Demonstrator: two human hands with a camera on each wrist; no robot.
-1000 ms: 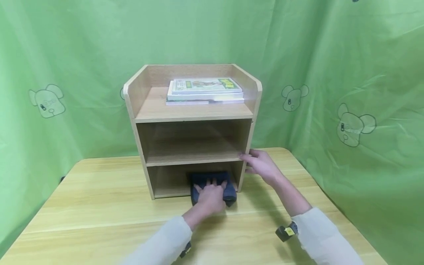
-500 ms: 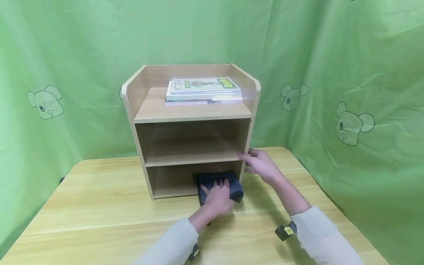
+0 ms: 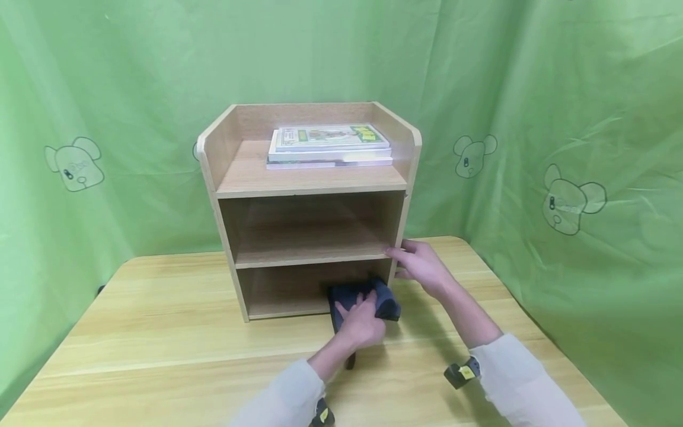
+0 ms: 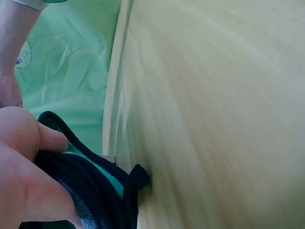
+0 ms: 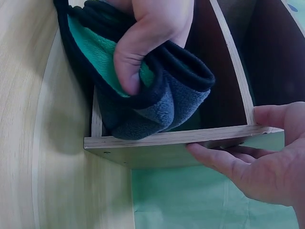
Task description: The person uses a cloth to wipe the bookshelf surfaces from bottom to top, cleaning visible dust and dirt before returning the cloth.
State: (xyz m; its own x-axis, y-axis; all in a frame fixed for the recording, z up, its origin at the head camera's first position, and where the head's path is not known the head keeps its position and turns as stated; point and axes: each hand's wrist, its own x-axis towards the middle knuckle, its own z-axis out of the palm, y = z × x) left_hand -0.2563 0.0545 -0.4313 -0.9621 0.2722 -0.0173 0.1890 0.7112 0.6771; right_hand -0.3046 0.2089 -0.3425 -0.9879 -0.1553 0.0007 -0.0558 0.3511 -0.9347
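Observation:
A wooden shelf unit (image 3: 315, 192) with two open compartments stands on the table. At the right of its lowest compartment my left hand (image 3: 364, 327) grips a folded cleaning cloth (image 3: 386, 305), dark blue-grey outside. The right wrist view shows the cloth's green inner face, with the thumb tucked into a fold and the cloth touching the side panel's front edge (image 5: 176, 137). My right hand (image 3: 423, 268) holds the unit's right side panel, thumb at the middle shelf's front edge and fingers on the outer face. In the left wrist view, a cloth corner (image 4: 138, 176) hangs near the tabletop.
Several books (image 3: 331, 148) lie stacked on the unit's top. The pale wooden table (image 3: 176, 356) extends in front and to both sides. A green curtain (image 3: 320, 53) with bear drawings encloses the back and sides. Both wrists wear small black cameras (image 3: 460, 373).
My left hand has moved the cloth to the right along the lowest compartment's front, as far as the right side panel. The right hand, unit and books stay in place.

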